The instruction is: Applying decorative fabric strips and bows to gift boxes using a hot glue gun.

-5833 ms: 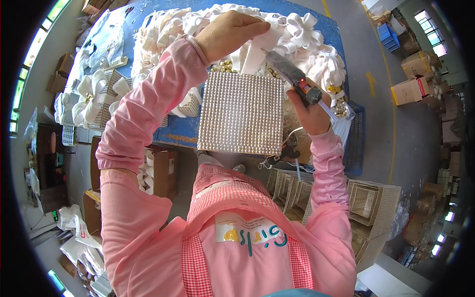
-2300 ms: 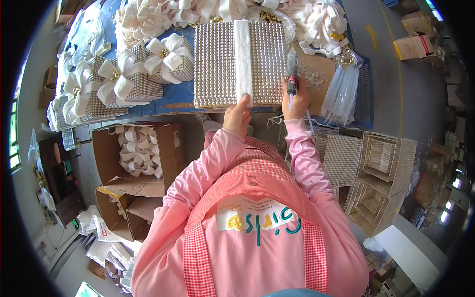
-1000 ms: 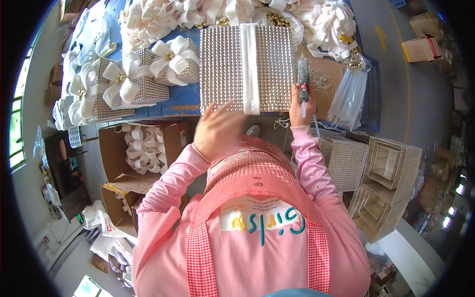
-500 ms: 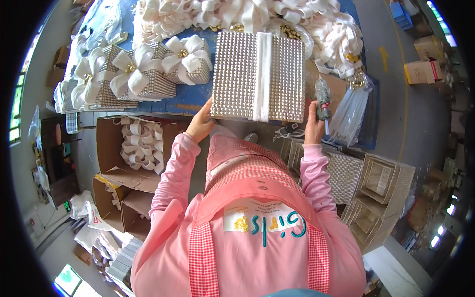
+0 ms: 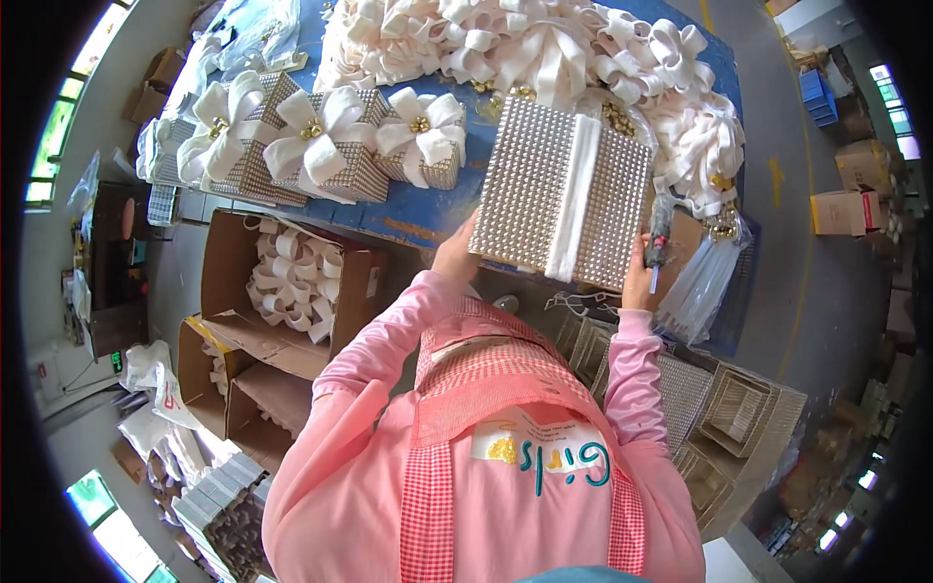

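A large box (image 5: 528,175) covered in silvery beads, with a white ribbon (image 5: 573,199) running down its face, sits at the table's near edge. My left hand (image 5: 455,255) grips its near left corner, the fingertips partly hidden by the box. At the near right corner, my right hand (image 5: 637,277) is closed on the box edge with the thumb up along the side. A dark glue gun (image 5: 660,233) with a pale glue stick lies right beside the right hand; whether the fingers touch it I cannot tell.
Beaded boxes with white fabric bows (image 5: 316,136) stand in a row at left on the blue table (image 5: 389,209). White ribbon loops (image 5: 544,53) heap along the back. A cardboard carton (image 5: 355,301) of loops is at lower left; nested beaded boxes (image 5: 736,418) stand at lower right.
The whole view has turned, so the table and box appear slanted clockwise. Both hands keep their hold at the box's near corners.
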Motion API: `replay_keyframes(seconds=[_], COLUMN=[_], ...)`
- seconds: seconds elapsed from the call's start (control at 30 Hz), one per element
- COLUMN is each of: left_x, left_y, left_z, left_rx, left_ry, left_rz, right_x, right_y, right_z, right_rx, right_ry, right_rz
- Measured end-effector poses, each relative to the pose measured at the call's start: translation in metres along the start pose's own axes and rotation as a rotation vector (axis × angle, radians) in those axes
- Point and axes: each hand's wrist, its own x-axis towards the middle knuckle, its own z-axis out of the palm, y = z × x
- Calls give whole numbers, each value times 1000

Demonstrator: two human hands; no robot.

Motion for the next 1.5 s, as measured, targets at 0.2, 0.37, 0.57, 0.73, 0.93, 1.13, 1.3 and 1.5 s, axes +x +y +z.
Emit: replay_keyframes(seconds=[0.2,0.37,0.57,0.73,0.93,1.13,1.3,1.5], left_x=[101,205,287,338,341,355,304,279], left_y=[98,166,173,123,127,130,109,134], left_z=[-67,-100,-76,6,43,56,39,-49], left_rx=[320,680,721,690,461,247,209,303], left_ry=[25,-158,-537,-741,-734,-715,-560,-269], left_rz=[85,150,377,428,541,581,562,320], right_x=[29,16,-34,-71,-73,-57,-77,-86], right_y=[31,18,-25,16,7,21,45,20], right_z=[-9,-10,-19,1,9,31,28,-19], right_rx=[309,237,585,861,877,912,958,824], right_ry=[-1,69,-25,-109,-131,-127,-188,-31], right_rz=[173,285,569,854,985,1042,1045,1058])
